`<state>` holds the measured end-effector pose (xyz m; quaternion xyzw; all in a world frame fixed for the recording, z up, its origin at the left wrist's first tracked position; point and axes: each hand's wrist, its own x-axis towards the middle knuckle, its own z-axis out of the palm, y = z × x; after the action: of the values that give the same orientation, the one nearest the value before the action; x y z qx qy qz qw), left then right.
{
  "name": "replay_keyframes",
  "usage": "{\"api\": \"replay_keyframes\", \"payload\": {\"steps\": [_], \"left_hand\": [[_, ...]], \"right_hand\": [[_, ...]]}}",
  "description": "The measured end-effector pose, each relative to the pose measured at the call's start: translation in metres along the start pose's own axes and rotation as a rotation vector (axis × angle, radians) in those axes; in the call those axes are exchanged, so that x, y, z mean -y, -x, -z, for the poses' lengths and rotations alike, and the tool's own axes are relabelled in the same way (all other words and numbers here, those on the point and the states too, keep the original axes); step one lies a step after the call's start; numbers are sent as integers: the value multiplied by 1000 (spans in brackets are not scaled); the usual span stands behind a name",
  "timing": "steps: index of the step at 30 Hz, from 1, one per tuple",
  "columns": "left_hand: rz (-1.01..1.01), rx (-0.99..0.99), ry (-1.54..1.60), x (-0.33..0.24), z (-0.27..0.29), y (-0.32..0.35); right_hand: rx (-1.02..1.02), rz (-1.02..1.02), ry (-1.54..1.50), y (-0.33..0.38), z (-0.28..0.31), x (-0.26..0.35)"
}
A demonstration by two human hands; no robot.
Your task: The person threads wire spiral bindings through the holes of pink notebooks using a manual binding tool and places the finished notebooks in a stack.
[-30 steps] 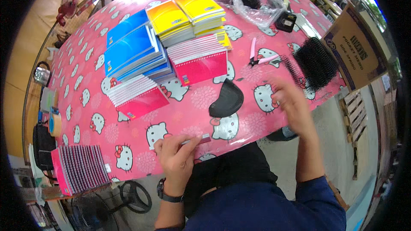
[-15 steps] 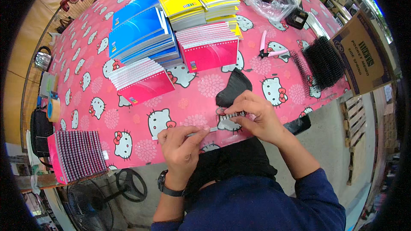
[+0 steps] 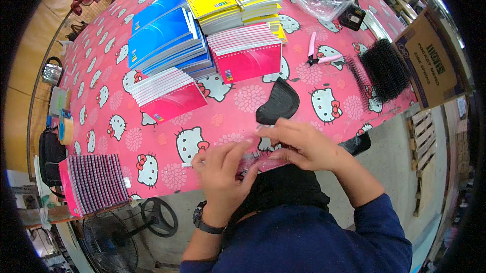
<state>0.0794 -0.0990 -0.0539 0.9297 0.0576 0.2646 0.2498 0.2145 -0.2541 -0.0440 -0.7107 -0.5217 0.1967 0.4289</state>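
At the near table edge, my left hand [image 3: 223, 174], with a watch on its wrist, curls over what looks like a small pink spiral notebook [image 3: 247, 161], mostly covered by the fingers. My right hand [image 3: 304, 146] is just right of it, thumb and fingers apart, the thumb by the pink cover; its fingertips are blurred. A black curved pad [image 3: 278, 102] lies just beyond the right hand. Farther off are pink notebooks without coils in two stacks, one at the left [image 3: 169, 98] and one in the middle [image 3: 248, 57].
Blue notebooks [image 3: 164, 40] and yellow ones [image 3: 215, 2] are piled at the back. Pink-handled cutters [image 3: 324, 60], black coils [image 3: 382, 73] and a cardboard box [image 3: 430, 60] are to the right. Coil-bound notebooks [image 3: 96, 184] stand at the left edge, near a tape roll [image 3: 66, 130].
My right hand has loosened from its pinch on the coiled edge, its fingers spreading. My left hand has moved slightly right, toward it. The piles have stayed in place.
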Motion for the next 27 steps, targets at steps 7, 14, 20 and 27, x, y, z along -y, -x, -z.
{"api": "replay_keyframes", "payload": {"steps": [7, 14, 20, 27], "left_hand": [[-33, 142, -45, 6, -5, 9], [-90, 223, 8, 10, 4, 11], [-72, 188, 16, 6, 6, 13], [-27, 116, -33, 26, 13, 11]], "right_hand": [[-43, -212, 131, -6, 22, -22], [-132, -143, 561, -15, 21, -63], [-189, -104, 425, -17, 13, -58], [-66, -201, -93, -9, 14, -43]]}}
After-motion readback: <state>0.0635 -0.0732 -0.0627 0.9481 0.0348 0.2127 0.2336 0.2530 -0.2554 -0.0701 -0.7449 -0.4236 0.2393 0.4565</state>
